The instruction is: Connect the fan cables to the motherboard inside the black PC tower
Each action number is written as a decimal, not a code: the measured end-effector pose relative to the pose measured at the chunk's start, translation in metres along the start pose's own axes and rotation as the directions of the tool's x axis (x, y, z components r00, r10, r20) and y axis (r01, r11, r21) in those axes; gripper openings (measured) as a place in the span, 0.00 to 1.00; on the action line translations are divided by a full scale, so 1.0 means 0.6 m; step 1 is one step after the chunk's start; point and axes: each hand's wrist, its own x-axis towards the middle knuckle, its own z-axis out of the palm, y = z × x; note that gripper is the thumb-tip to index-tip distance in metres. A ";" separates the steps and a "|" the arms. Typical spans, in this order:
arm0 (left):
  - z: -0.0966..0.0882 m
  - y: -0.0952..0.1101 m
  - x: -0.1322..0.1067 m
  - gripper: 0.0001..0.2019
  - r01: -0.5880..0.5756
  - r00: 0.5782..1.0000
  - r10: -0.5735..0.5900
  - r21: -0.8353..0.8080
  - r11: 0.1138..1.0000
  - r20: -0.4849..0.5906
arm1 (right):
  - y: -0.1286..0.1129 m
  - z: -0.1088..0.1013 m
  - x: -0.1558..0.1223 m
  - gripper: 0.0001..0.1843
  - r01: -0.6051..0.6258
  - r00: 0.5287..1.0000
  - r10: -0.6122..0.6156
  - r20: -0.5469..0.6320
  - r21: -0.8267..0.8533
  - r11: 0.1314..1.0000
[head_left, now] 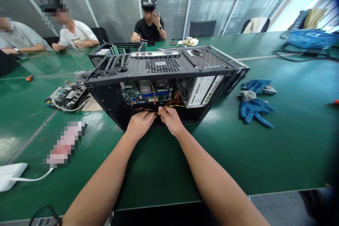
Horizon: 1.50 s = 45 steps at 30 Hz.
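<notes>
An open black computer case [106,100] lies on its side on the green table, its open face toward me. Inside it are a green motherboard [132,93] and a power supply [202,91] with a white label and a fan. Yellow, red and black power cables [173,106] run from the power supply along the lower part of the opening. My left hand [141,122] is closed on the cables near the middle of that edge. Close beside it, my right hand [169,118] pinches the same cables. Its fingertips partly hide them.
Blue work gloves [255,104] lie right of the case. Left are a loose circuit board [69,95], a phone [66,143] on a white cable and a power bank [12,176]. Another case [116,47] stands behind. Several people sit across the table; a blue basket [312,39] is far right.
</notes>
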 end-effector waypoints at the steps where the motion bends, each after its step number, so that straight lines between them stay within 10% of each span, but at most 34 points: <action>1: -0.002 0.002 0.002 0.12 0.010 1.000 -0.010 0.005 1.000 -0.010 | 0.001 0.000 0.000 0.26 0.002 1.000 -0.002 0.001 -0.007 1.000; 10: -0.008 0.016 0.012 0.12 0.097 0.993 -0.097 -0.004 0.995 -0.068 | -0.008 0.001 -0.003 0.26 -0.051 0.998 0.050 0.031 0.051 0.997; 26: 0.010 0.016 0.009 0.09 0.063 0.988 -0.072 0.071 0.996 0.137 | -0.002 0.002 -0.003 0.25 0.034 0.999 -0.031 0.038 -0.074 0.997; 45: 0.005 0.012 0.006 0.07 0.240 0.965 -0.211 -0.204 0.949 0.154 | -0.008 0.001 -0.007 0.22 0.076 0.994 -0.059 0.096 -0.177 0.981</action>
